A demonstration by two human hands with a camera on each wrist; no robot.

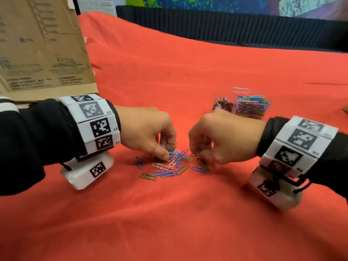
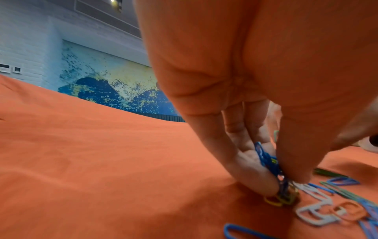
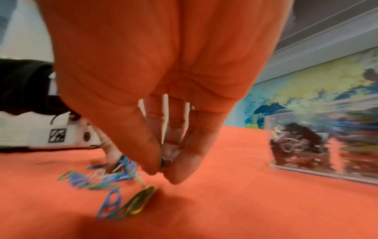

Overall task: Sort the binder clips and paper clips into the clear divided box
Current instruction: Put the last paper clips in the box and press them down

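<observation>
Several loose coloured paper clips (image 1: 169, 170) lie on the red cloth between my hands. My left hand (image 1: 167, 153) reaches down into the pile, and in the left wrist view its thumb and fingers (image 2: 286, 176) pinch a bunch of blue paper clips (image 2: 267, 161). My right hand (image 1: 197, 153) is just right of the pile; its fingertips (image 3: 163, 169) pinch a small dark and silver clip (image 3: 165, 160), too blurred to tell which kind. Behind the right hand stands the clear divided box (image 1: 243, 104), with dark binder clips (image 1: 223, 105) in its left compartment and coloured paper clips (image 1: 252, 106) in its right.
A tall brown cardboard box (image 1: 43, 49) stands at the back left, behind my left forearm. The red cloth (image 1: 169, 223) spreads in front and behind. A dark ribbed backrest (image 1: 226, 27) runs along the far edge.
</observation>
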